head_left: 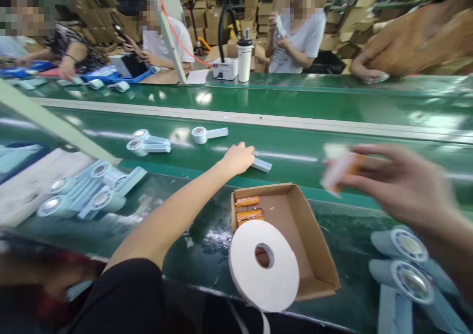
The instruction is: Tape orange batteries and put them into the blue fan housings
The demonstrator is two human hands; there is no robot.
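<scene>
My left hand (238,157) reaches out onto the green belt, its fingers curled over the round end of a pale blue handheld fan casing (262,165); only the handle shows beyond the hand. Raised at the right, my right hand (402,176) pinches an orange battery (356,163) with a white piece (334,169) at its outer side, blurred by motion. Between the arms stands a cardboard box (314,240) with several orange batteries (249,217) inside. A large white tape roll (244,270) leans over its near left side.
More fan casings lie on the belt (201,135), in a pile at left (105,199) and at lower right (410,280). A slanted pale post (55,122) stands at left. Across the belt several people work near a white tumbler (244,60).
</scene>
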